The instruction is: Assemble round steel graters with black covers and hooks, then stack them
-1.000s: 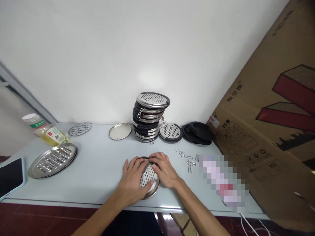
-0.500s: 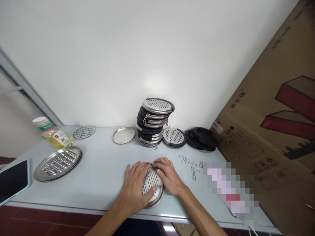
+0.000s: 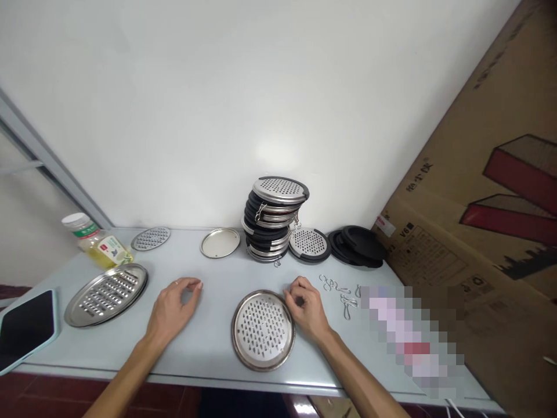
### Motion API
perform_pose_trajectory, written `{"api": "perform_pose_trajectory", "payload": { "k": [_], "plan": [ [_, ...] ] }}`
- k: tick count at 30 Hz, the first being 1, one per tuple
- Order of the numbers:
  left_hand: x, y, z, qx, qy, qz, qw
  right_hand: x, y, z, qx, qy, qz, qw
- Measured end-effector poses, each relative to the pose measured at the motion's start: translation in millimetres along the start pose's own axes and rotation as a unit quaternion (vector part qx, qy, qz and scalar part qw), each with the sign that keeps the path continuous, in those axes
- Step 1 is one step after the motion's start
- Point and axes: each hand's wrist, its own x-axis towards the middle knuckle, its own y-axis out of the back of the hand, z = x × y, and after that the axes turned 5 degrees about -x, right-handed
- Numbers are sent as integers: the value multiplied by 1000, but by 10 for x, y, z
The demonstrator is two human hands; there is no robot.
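A round metal grater disc (image 3: 263, 328) lies in a rimmed metal ring near the front edge of the table. My right hand (image 3: 308, 309) rests just right of it, fingers curled in, thumb tip close to the rim. Nothing shows in the loop of its fingers. To the left, apart from the disc, my left hand (image 3: 172, 310) hovers low over the table with thumb and forefinger tips together, nothing visible between them. Further left, a small pile of grater discs (image 3: 108, 296) leans at a slant.
Behind stands a tall stack of black-rimmed graters (image 3: 278, 217). Beside it are another grater (image 3: 310, 244), black round covers (image 3: 363, 244), a plain metal disc (image 3: 220, 242) and wire clips (image 3: 347, 303). A bottle (image 3: 102, 244), phone (image 3: 28, 328) and large carton (image 3: 456, 261) flank the table.
Both hands have come off the grater disc. My left hand has moved well to the left, and my right hand has drawn in beside the rim; the disc is now uncovered.
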Motion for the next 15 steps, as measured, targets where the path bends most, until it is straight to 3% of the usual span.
{"api": "perform_pose_trajectory", "payload": {
  "k": [4,9,12,15],
  "plan": [
    [288,-105,92,79,-31,-25,996,7,14,-3,-12,-5,-1,1000],
    [444,-191,136,109,-25,-24,993,4,20,-14,-46,1,-63,997],
    [355,-5,-25,161,-23,4,987,-3,8,-10,-58,1,-75,995],
    [238,369,-300,244,21,44,969,-4,1,-6,-63,-3,-84,994]
  ]
}}
